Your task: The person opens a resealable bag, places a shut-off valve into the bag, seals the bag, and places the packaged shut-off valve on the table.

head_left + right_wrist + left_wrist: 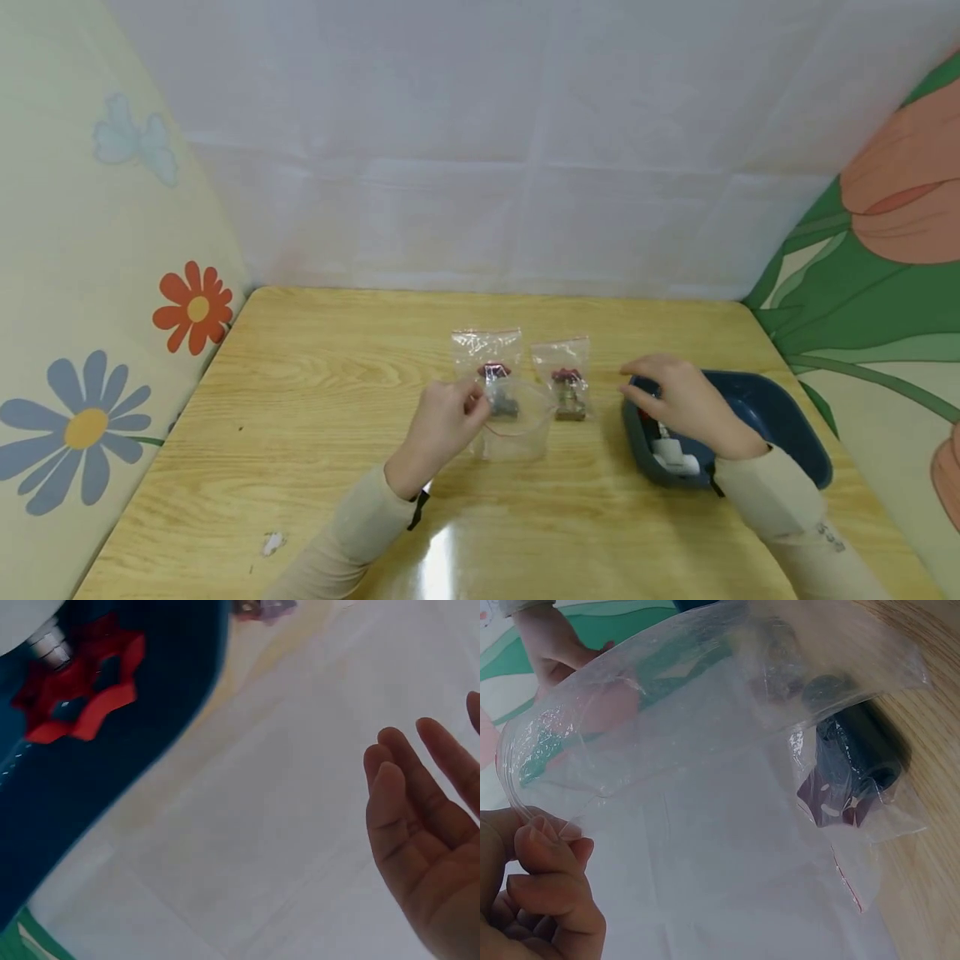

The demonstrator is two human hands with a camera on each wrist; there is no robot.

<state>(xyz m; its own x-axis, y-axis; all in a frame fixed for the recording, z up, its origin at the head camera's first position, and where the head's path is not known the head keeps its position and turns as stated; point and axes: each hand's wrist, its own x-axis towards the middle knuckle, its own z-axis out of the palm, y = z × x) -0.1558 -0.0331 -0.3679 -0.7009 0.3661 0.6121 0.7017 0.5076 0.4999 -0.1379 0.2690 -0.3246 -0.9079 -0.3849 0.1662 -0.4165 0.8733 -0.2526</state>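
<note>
My left hand [444, 425] pinches the rim of a clear zip bag [517, 446] between thumb and fingers. In the left wrist view the bag [667, 727] spreads wide at its mouth, with nothing seen inside. Over the near left side of a dark blue basin [783, 425] hovers my right hand [682, 404], its fingers extended and holding nothing. In that basin lie a valve with a red handwheel [82, 682] and a white fitting [675, 457]. Behind the held bag lies a bagged valve with a dark body and dark red handwheel [493, 371].
A second bagged valve [570, 396], with a brass-coloured body, lies between the first one and the basin. A small white scrap or worn spot [273, 543] marks the wooden table [322, 367] at the near left. A white cloth [450, 150] hangs behind the table.
</note>
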